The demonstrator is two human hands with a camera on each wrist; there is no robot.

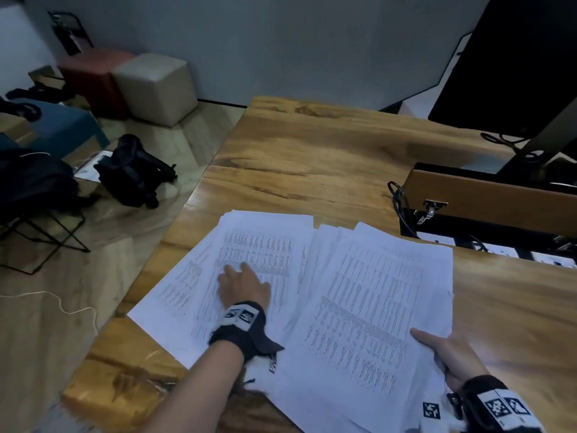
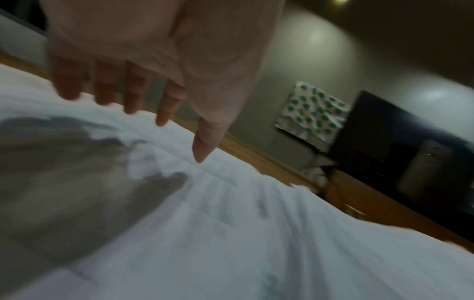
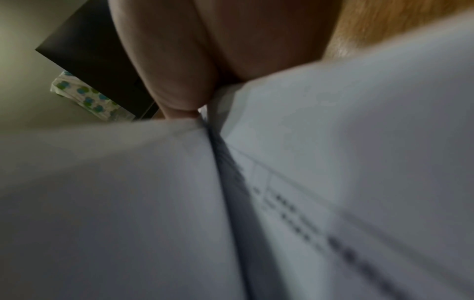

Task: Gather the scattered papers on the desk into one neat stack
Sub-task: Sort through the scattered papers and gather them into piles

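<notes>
Papers (image 1: 312,276): printed sheets fanned in two overlapping spreads on the near part of the counter (image 1: 312,151), some corners past its near-left edge. Left hand (image 1: 242,285): flat on the left spread, fingers straight, holding nothing. Right hand (image 1: 449,351): pinches the near-right corner of the right spread, thumb on top; the right wrist view shows sheet edges caught under the thumb. Step in hand, as judged: drawing the two spreads together; no squared stack yet. The next move calls for sliding the left spread toward the right one, then aligning edges. Containers: a wooden box (image 1: 487,195) sits further back on the right; its contents are hidden.
</notes>
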